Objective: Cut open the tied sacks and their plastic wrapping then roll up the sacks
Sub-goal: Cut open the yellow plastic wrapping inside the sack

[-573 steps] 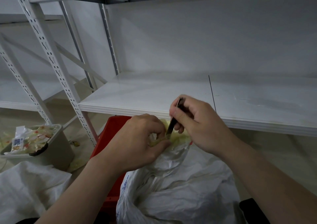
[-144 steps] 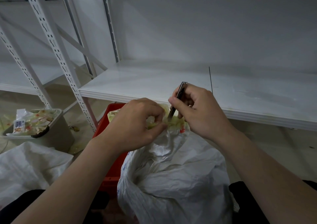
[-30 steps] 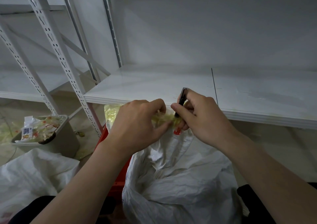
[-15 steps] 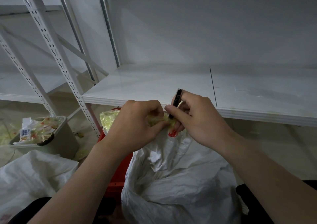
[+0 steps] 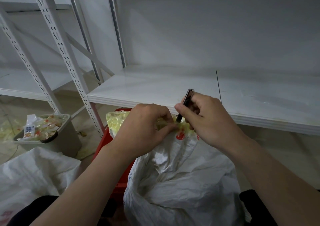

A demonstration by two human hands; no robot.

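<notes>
The left hand [image 5: 145, 122] pinched yellow plastic [image 5: 116, 122] at the mouth of the sack [image 5: 181, 182]. At its three o'clock, the right hand [image 5: 206, 120] gripped a cutter [image 5: 186, 103] near the front edge of the shelf [image 5: 138, 91].

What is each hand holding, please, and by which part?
Right hand grips the slim dark cutter by its handle; left hand pinches the yellow plastic wrapping at its bunched top.

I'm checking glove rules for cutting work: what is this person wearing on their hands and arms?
Nothing that shows. The left hand and right hand are bare: no gloves, rings or tape. The left forearm and right forearm are bare to the picture's edge, with no sleeve, watch or wristband in view.
</notes>
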